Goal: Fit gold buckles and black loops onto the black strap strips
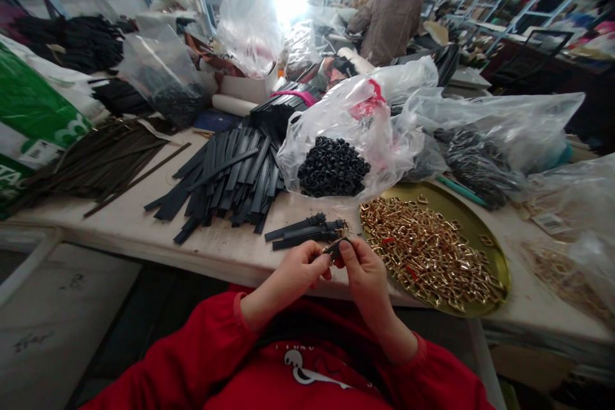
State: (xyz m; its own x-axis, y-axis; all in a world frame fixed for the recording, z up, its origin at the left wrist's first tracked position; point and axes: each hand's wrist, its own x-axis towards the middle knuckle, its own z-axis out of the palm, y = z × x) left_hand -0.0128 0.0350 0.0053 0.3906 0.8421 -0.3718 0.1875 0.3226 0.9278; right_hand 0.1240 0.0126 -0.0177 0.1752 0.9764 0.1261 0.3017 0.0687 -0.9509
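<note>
Between my two hands, at the table's front edge, is a short black strap (pixel 340 248) with a bit of gold metal at its left end. My left hand (pixel 302 264) pinches that left end, its fingers closed. My right hand (pixel 368 274) grips the strap from the other side, thumb on top. How the gold piece sits on the strap is partly hidden by my fingers. Just beyond my hands lie a few black straps with gold buckles (pixel 307 230). To the right, a round gold-coloured tray (pixel 497 262) holds a heap of gold buckles (pixel 432 250).
A pile of black strips (pixel 230 173) lies left of centre, with brown strips (pixel 108 160) farther left. An open plastic bag of small black loops (pixel 334 166) stands behind the buckled straps. More plastic bags (pixel 480 147) crowd the right. A person (pixel 391 19) is in the background.
</note>
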